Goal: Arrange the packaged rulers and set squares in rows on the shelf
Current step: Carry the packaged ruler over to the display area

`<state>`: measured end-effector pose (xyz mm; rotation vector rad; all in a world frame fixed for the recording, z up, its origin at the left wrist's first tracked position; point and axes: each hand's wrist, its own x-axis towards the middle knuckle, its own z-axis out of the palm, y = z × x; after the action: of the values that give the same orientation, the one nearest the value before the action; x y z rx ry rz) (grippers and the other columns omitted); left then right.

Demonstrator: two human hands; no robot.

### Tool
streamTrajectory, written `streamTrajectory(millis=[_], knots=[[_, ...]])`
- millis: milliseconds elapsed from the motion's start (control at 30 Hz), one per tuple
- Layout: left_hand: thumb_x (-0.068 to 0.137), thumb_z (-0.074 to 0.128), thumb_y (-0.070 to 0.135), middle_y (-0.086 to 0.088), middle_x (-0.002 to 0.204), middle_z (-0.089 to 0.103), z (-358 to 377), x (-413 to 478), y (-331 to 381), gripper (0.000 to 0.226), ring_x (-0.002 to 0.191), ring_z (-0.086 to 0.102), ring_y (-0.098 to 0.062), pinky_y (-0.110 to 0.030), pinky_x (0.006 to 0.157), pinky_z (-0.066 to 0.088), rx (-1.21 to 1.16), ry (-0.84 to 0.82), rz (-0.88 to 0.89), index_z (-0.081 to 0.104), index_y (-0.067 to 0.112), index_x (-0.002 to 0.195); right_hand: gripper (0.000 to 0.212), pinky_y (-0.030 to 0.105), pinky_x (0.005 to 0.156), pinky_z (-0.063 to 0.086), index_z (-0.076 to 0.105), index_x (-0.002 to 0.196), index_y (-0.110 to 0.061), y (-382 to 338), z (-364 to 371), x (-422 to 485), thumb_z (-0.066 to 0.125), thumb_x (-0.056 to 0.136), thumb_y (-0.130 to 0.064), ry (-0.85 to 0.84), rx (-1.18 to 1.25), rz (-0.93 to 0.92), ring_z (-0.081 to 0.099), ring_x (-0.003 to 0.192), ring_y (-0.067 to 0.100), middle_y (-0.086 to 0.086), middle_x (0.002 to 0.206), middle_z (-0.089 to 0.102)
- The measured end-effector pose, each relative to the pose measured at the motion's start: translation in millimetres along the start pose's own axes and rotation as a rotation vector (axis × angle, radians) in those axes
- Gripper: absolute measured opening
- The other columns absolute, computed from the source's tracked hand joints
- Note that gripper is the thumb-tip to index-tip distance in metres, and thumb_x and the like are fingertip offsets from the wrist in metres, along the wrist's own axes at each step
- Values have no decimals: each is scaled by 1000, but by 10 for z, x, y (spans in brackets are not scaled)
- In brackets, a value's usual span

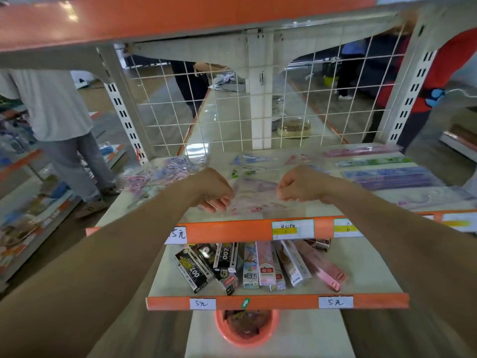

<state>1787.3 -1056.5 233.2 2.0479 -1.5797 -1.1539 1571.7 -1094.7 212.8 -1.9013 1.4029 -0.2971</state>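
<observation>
**Placing a set-square pack at the front of the middle shelf**

Step in hand, as I read it: laying one packet down to start or fill the front row; both my hands are on the same clear packet [254,195], which looks like a set-square pack with pink print; it sits low over the shelf [258,130] near the orange front lip [232,229], roughly centre; can't tell if it's flat on the surface or just above it.

Grip: left hand [215,191] curled, thumb and fingertips pinched on the packet's left edge; right hand [300,184] closed almost to a fist, pinching the right edge; neither hand is spread; nothing else held.

Around it: ruler packs [387,167] already laid in lines on the right, pink, green and purple; small set-square packs [249,159] behind the packet, near the wire grid [232,104]; a loose pile of packs [165,174] on the left, unsorted.

Next move calls for: squaring the packet with the lip, setting it flat, letting go with both hands together so the slippery film doesn't skew; then pulling from the left pile; risk is it sliding onto the row behind.
</observation>
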Motion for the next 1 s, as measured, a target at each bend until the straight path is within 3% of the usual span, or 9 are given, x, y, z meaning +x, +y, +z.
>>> streamTrajectory(millis=[133,267,333,400,500,600,767,900,1000], knots=[[91,60,10,-8,80,65,-10,9,-11,14,68,64,-16,-28,66,53,-44,49,10,65,1,100,6,24,60,41,66,82,-3,-66,27,4,63,85,-8,22,24,-4,51,72,19,10,78,59],[89,61,7,-8,79,65,-19,65,-44,11,67,63,-15,-28,68,53,-48,39,-8,65,1,97,14,28,67,41,64,86,7,-78,60,46,61,86,-6,44,6,1,50,76,20,17,80,56],[86,61,3,-9,75,64,-3,101,-73,8,61,60,-15,-28,65,53,-48,25,-18,66,0,92,14,30,69,40,62,79,6,-63,81,75,60,85,-7,38,-31,5,50,78,19,22,81,55],[85,60,0,-10,73,62,13,130,-88,7,57,57,-16,-29,65,51,-48,20,-22,65,-1,88,19,31,69,40,56,69,2,-44,92,98,59,84,-8,21,-53,9,50,77,20,16,77,51],[82,56,-5,-13,73,55,16,139,-96,10,57,50,-19,-28,62,43,-49,-1,-29,62,2,85,20,36,75,51,65,90,8,1,78,144,62,85,-11,12,-44,-2,63,83,26,15,88,66],[79,51,-11,-10,69,45,15,144,-112,21,51,40,-17,-26,56,35,-53,-37,-39,57,8,86,16,21,72,48,69,101,-3,-1,65,119,65,85,-5,-23,-21,-14,60,76,8,-3,86,65],[80,54,-10,-13,70,51,48,147,-115,18,61,47,-21,-30,63,40,-62,-11,-41,61,4,89,17,24,82,44,70,100,-6,2,53,90,67,83,-3,-31,-11,-19,57,85,11,-5,86,62],[79,56,-11,-10,62,51,37,132,-121,15,52,43,-18,-27,59,37,-116,-5,-26,62,0,87,13,11,61,43,69,98,-6,7,19,53,62,87,-2,-41,61,1,59,71,4,-1,82,66],[77,55,-11,-12,68,49,26,144,-146,21,56,41,-18,-28,61,37,-107,-18,-29,63,3,91,11,15,64,47,67,93,-10,25,-12,53,59,90,-4,-51,113,38,61,71,5,0,84,71]])
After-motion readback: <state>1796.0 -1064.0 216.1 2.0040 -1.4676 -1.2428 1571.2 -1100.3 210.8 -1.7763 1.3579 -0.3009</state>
